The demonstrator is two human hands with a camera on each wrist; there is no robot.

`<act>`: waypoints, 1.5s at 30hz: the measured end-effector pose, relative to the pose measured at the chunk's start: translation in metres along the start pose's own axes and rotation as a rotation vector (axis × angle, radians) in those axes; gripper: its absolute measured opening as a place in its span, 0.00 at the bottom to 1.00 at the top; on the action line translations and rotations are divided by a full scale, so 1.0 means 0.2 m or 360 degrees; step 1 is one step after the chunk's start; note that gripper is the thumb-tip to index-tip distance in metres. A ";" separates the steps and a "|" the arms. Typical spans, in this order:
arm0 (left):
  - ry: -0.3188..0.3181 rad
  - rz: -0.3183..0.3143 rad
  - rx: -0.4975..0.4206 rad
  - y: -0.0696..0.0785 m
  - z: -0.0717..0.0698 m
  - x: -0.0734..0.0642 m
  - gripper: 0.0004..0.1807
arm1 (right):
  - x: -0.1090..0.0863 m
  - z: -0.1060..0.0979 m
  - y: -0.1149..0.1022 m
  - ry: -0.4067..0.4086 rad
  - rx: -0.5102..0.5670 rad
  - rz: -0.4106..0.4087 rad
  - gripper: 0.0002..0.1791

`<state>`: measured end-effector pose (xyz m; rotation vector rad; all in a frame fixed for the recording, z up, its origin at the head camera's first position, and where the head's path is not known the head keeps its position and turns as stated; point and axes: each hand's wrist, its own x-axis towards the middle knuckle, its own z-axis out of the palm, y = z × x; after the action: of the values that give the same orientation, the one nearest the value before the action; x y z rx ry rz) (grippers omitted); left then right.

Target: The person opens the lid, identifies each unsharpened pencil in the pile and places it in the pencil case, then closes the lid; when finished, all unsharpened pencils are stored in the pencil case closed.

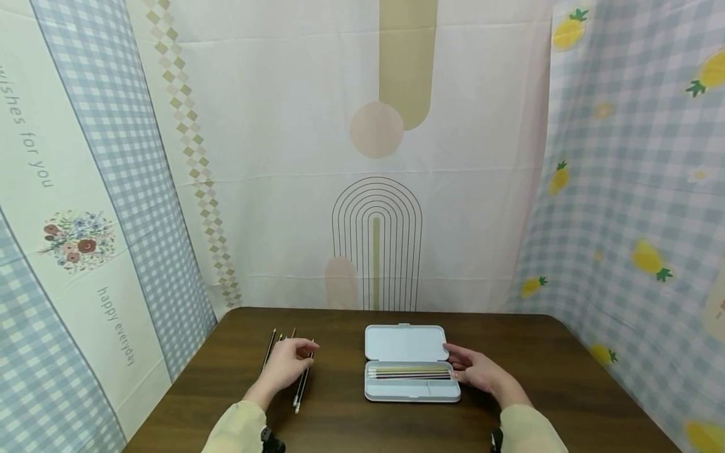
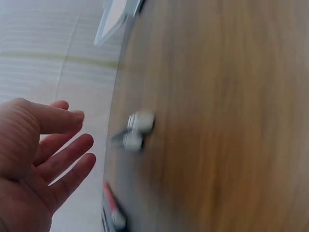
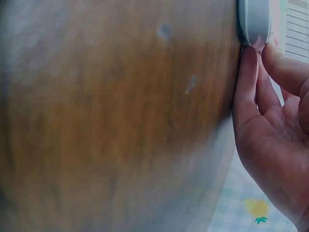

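An open white pencil case (image 1: 413, 390) lies on the table with its lid folded back and several pencils (image 1: 408, 374) in the rear compartment. At its right end, my right hand (image 1: 481, 371) pinches the edge between thumb and fingers; the right wrist view shows the thumb on the case's rim. Over on the left, my left hand (image 1: 287, 362) hovers above loose pencils (image 1: 301, 390), its fingers loosely bent and nothing held. The left wrist view shows that hand (image 2: 43, 154) beside white-tipped pencil ends (image 2: 137, 130), which are blurred. Part of the loose pencils is hidden under the left hand.
The dark brown wooden table (image 1: 351, 428) reaches back to a white patterned cloth (image 1: 272, 157). Checked cloths hang at the left and right sides. A dark wrist strap (image 1: 272, 440) shows at the left sleeve.
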<state>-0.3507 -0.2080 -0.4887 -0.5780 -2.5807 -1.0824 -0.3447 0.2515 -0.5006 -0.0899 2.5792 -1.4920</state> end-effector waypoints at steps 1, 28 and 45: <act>-0.0006 -0.0027 -0.0010 -0.02 -0.02 -0.01 0.15 | 0.00 0.00 0.00 -0.0009 -0.0011 -0.0007 0.36; -0.0058 -0.0282 0.0127 -0.14 -0.15 -0.05 0.22 | -0.01 -0.01 -0.01 -0.0026 0.0009 0.0011 0.36; -0.0118 -0.0212 0.0158 -0.12 -0.13 -0.05 0.26 | 0.00 0.00 -0.01 -0.0025 0.0017 0.0005 0.36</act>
<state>-0.3504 -0.2444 -0.4898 -0.4361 -2.7532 -0.9824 -0.3440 0.2507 -0.4985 -0.0959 2.5575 -1.4974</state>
